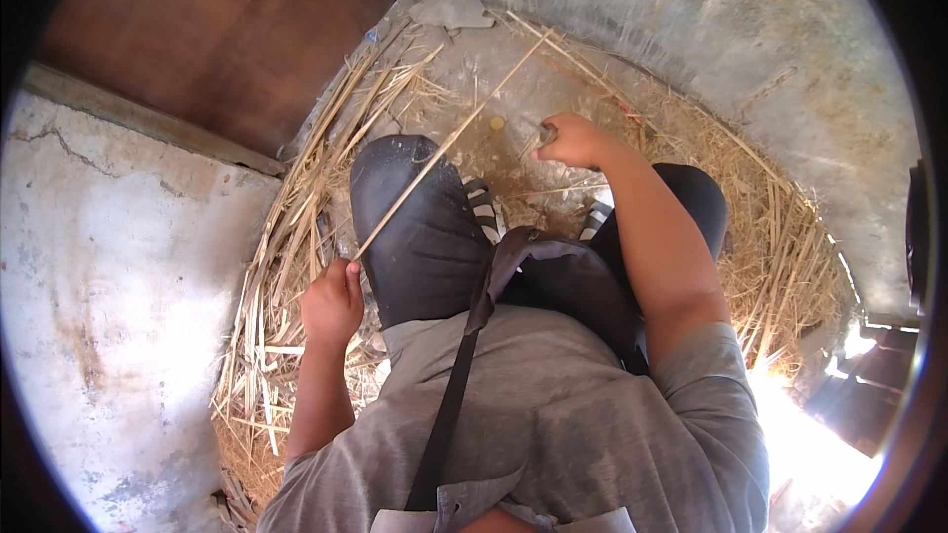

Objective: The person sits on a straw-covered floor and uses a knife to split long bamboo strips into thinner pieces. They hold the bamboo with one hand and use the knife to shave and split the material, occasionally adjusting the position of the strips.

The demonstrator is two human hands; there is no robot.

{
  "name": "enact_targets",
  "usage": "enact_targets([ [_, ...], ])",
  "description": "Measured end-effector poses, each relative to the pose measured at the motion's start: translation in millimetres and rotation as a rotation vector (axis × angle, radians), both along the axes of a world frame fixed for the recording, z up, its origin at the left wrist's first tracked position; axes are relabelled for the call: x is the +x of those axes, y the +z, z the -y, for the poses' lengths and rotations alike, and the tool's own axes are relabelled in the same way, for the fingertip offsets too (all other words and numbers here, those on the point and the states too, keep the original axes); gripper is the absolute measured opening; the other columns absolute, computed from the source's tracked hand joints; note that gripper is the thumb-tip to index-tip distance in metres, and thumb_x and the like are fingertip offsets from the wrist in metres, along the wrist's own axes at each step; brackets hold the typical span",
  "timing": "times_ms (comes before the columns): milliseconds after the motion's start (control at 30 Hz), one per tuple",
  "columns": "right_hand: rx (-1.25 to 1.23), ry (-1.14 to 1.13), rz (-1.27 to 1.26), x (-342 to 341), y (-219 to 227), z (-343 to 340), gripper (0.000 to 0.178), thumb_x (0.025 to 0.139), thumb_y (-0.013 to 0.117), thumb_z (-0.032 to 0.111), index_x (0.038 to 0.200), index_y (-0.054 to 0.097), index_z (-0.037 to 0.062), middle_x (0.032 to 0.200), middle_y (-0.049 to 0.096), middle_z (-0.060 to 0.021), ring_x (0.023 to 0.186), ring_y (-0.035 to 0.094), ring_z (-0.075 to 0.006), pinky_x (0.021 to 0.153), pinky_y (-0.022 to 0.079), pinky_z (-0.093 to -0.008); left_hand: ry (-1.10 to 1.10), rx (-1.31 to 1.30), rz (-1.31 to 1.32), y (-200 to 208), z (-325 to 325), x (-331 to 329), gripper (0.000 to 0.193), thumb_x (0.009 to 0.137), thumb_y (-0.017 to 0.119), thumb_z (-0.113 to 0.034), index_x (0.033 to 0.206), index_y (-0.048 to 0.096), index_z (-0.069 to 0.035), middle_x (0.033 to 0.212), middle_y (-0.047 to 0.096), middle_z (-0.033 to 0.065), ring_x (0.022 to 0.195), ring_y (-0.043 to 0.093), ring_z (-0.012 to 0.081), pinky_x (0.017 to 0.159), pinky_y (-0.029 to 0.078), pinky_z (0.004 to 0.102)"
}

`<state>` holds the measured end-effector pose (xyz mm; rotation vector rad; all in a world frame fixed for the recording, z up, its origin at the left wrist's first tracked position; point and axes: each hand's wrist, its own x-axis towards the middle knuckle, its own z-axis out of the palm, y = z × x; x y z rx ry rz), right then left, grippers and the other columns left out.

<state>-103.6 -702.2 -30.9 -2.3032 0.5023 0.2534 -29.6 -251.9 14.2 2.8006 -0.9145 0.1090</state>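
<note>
My left hand [334, 304] is closed around the lower end of a long, thin bamboo strip [449, 143], thumb on top. The strip slants up and to the right, passing over my left knee, and its far end is above the floor ahead. My right hand [573, 141] is a closed fist in front of my right knee. A small greyish, tool-like piece [541, 138] shows at its fingers, too little of it to name. The right hand and the strip are apart.
Long split strips [286, 266] lie piled on the left along a stained wall [118, 276]. Fine shavings and more strips [780, 266] heap up on the right beside a curved grey wall [731, 30]. A brown panel [227, 30] stands at the back left, near a flat stone [449, 10].
</note>
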Motion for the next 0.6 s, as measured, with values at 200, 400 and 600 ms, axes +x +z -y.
enact_targets([
  [200, -0.173, 0.072, 0.158, -9, -8, 1, 0.055, 0.081, 0.078, 0.038, 0.121, 0.068, 0.0011, 0.113, 0.071, -0.0230, 0.103, 0.069, -0.0392, 0.089, 0.053, -0.0468, 0.030, 0.049, -0.062, 12, 2, 0, 0.035, 0.107, 0.048, -0.037, 0.092, 0.062, -0.009, 0.084, 0.069, 0.0189, 0.071, 0.065, 0.0451, 0.061, 0.049, 0.0546],
  [400, -0.139, 0.252, 0.083, 0, 12, -34, 0.052, 0.080, 0.080, 0.035, 0.118, 0.070, 0.0014, 0.110, 0.072, -0.0224, 0.104, 0.068, -0.0393, 0.090, 0.053, -0.0450, 0.027, 0.042, -0.057, 18, 4, -2, 0.036, 0.107, 0.048, -0.037, 0.091, 0.061, -0.008, 0.083, 0.068, 0.0185, 0.070, 0.064, 0.0454, 0.060, 0.048, 0.0549],
  [600, -0.057, -0.034, 0.067, -7, -2, -2, 0.050, 0.081, 0.079, 0.035, 0.118, 0.071, 0.0027, 0.110, 0.072, -0.0221, 0.104, 0.068, -0.0395, 0.090, 0.053, -0.0450, 0.042, 0.077, -0.031, 16, 7, -5, 0.034, 0.107, 0.048, -0.036, 0.093, 0.062, -0.008, 0.085, 0.069, 0.0182, 0.071, 0.065, 0.0449, 0.061, 0.049, 0.0543],
])
